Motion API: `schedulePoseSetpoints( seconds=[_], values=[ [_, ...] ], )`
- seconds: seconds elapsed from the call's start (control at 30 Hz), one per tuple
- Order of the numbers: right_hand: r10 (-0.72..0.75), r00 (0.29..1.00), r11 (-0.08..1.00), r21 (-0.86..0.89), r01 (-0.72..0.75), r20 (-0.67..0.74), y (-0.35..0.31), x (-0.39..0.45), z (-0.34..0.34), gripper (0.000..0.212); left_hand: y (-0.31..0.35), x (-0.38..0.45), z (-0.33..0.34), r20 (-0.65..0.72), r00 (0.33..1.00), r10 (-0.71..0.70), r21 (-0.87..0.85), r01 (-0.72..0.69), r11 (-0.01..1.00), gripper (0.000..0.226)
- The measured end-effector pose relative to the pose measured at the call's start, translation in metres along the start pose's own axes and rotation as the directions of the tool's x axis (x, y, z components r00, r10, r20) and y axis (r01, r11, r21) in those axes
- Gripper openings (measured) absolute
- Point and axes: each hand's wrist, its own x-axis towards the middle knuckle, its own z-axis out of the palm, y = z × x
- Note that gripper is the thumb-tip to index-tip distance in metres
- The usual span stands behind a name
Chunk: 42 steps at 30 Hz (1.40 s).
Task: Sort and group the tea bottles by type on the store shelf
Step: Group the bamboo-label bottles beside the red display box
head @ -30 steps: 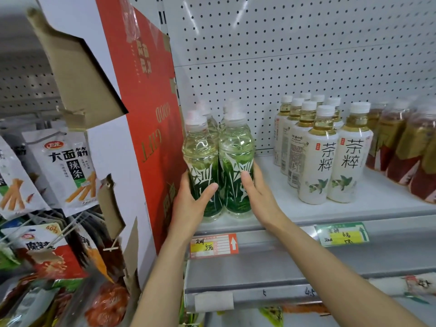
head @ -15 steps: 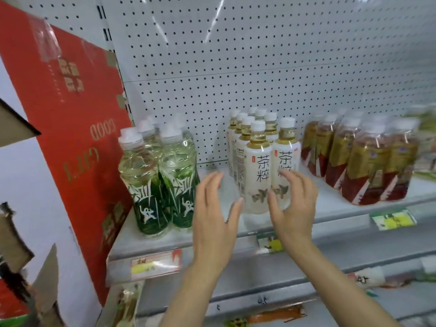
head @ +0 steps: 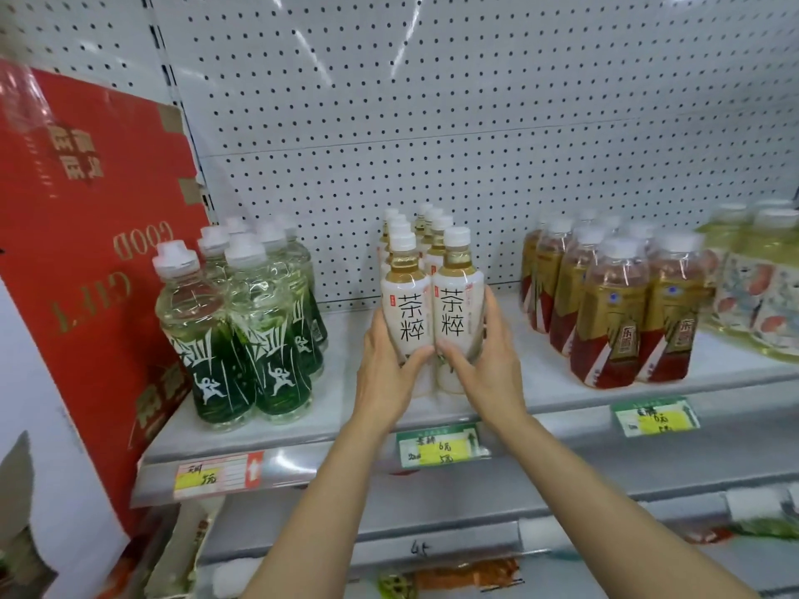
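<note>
Two rows of white-label tea bottles (head: 410,315) stand mid-shelf. My left hand (head: 387,373) wraps the front left one low down. My right hand (head: 486,365) wraps the front right white-label bottle (head: 454,313) beside it. A cluster of green-label bottles (head: 242,339) stands at the shelf's left. Red-and-gold-label bottles (head: 605,313) are grouped to the right, and floral-label bottles (head: 752,296) sit at the far right.
A red gift carton (head: 86,235) leans against the shelf's left end. The grey shelf (head: 346,408) carries price tags (head: 436,447) along its front rail. Pegboard (head: 432,101) forms the back wall. A lower shelf holds packaged goods.
Both hands left the green-label bottles, moved right and closed around the two front white-label bottles. The camera view swung right.
</note>
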Motion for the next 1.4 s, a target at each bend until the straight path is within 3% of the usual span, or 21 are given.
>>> schedulePoseSetpoints(
  seconds=[0.43,0.67,0.8,0.93,1.07,1.27,1.4],
  values=[
    [0.017,0.984,0.993,-0.119,0.004,0.177,0.009,0.015,-0.008,0.078,0.013,-0.01,0.004,-0.051,0.998,-0.035,0.164,0.043,0.985,0.076],
    [0.092,0.966,0.989,-0.138,-0.06,0.24,0.01,0.021,-0.013,0.068,0.024,-0.016,0.009,-0.097,0.992,-0.085,0.264,0.108,0.959,0.085],
    [0.03,0.978,0.97,-0.242,0.021,0.204,0.016,0.0,-0.027,0.054,0.025,-0.03,0.011,-0.253,0.967,-0.043,0.358,0.135,0.924,0.093],
    [-0.103,0.987,0.935,-0.326,0.138,0.122,0.019,-0.022,-0.055,0.05,0.043,-0.042,0.024,-0.47,0.861,0.194,0.344,-0.024,0.939,0.091],
    [-0.264,0.964,0.892,-0.376,0.251,0.018,0.041,-0.045,-0.09,0.043,0.058,-0.046,0.059,-0.367,0.827,0.426,0.394,-0.277,0.876,0.081],
    [-0.291,0.947,0.874,-0.44,0.205,-0.136,0.077,-0.054,-0.151,0.049,0.075,-0.066,0.122,-0.059,0.909,0.412,0.37,-0.363,0.855,0.083],
    [-0.31,0.939,0.813,-0.553,0.183,-0.145,0.098,-0.034,-0.191,0.059,0.089,-0.062,0.149,0.062,0.89,0.453,0.488,-0.423,0.764,0.083]
  ],
)
